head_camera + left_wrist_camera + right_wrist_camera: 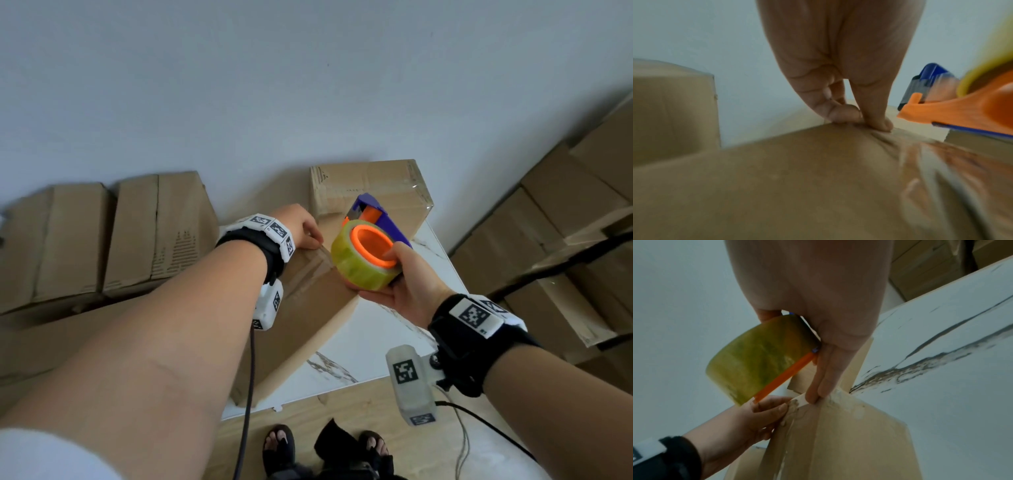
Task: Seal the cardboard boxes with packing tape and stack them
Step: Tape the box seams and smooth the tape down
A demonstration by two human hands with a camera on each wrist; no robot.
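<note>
Right hand [399,286]: nearest me, palm up, thumb hooked into the orange core, fingers cupped under the tape dispenser [370,240]; in the right wrist view 2 fingers [819,386] lie pressed together, their tips on the box edge.
Tape dispenser: yellowish roll on a blue and orange frame, held just over the far end of the box [301,318], cutter pointing away.
Box: long carton lying across the marble-look table [346,373], a clear tape strip [941,162] already along its top seam, wrinkled near the end.
Left hand [301,228]: thumb and forefinger [873,116] pinching the tape end down at the far top edge of the box.
Sealed carton [370,192]: just beyond, taped, on the same table.
Stacks: more cartons [555,246] along the wall, both sides.
Risk 1: the wrinkles may set if the tape is pressed down slack; the seam could then lift.
Risk 2: if the left pinch loosens while the roll pulls, the end could peel off.
Risk 3: the cutter sits close to the left fingers; a hasty tear could nick them.
</note>
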